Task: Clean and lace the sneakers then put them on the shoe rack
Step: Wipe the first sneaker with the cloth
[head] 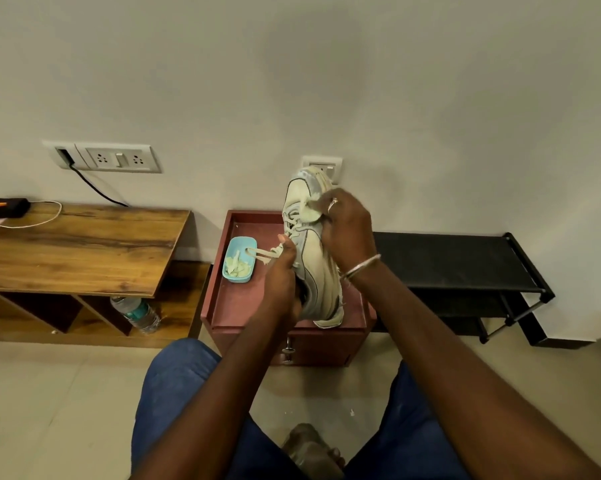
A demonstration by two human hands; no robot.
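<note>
While the sneaker (311,251) is being stood on its heel on the red cabinet (257,306), toe up toward the wall, it is being braced by the left hand (283,282), closed at the collar with a lace loop (262,254) pinched against the thumb. A pale wipe (309,211) is being pressed to the upper by the right hand (347,226), fingers closed on it. The shoe rack (458,265) is being left waiting just right, nearer the right hand.
</note>
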